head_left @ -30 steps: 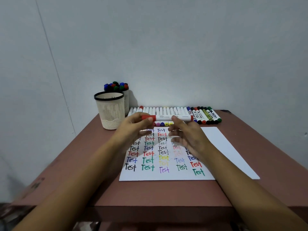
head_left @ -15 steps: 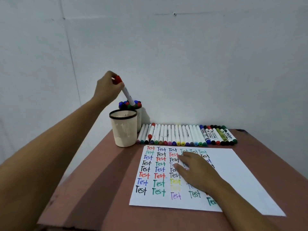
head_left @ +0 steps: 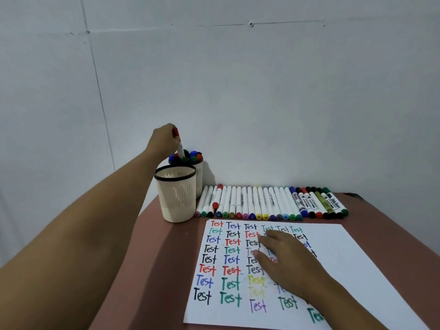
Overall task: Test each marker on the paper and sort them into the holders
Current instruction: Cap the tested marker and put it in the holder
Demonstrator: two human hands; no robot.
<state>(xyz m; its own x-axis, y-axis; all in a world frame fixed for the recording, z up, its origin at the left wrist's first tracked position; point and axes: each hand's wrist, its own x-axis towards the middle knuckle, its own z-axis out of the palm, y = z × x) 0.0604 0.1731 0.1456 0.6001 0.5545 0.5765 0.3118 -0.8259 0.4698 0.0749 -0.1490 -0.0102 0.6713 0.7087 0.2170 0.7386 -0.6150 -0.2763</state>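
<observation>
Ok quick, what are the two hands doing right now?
Left hand: holding a red marker at the back holder.
Right hand: open, flat on the paper.

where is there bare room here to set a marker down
Free: the blank right side of the paper, beyond the right hand; bare table left of it, before the front holder. Crowded: the marker row along the back.

Paper (head_left: 357, 258) — the word "Test" handwritten repeatedly in rows and columns, in red, black, blue, green, yellow and purple ink. Labels on the thicker markers (head_left: 319, 203) — print too small to read.
</observation>
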